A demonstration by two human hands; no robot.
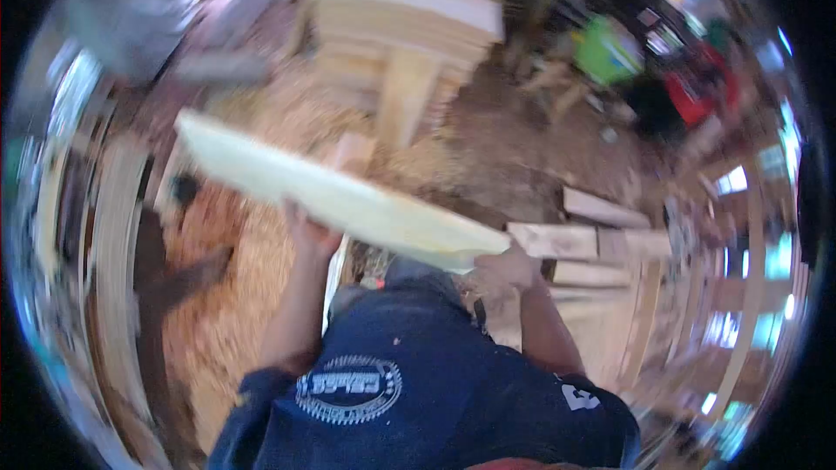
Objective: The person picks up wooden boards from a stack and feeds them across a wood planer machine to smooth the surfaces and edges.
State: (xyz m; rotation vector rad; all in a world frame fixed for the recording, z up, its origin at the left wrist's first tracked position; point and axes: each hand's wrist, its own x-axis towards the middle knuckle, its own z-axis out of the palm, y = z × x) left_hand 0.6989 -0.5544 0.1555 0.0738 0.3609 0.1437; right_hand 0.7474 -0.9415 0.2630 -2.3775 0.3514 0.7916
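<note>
A long pale wooden board (348, 200) is held up in front of my body, slanting from upper left down to the right. My left hand (312, 231) grips its lower edge left of the middle, with the fingers partly hidden by the wood. At the board's right end, my right hand (509, 266) is closed around it; motion blurs those fingers.
A stack of boards (405, 13) stands ahead. Wood shavings (279, 270) cover the ground at left. Long planks (117, 235) stand at far left, and cut timber pieces (601, 242) lie at right. A green object (607, 50) is farther back.
</note>
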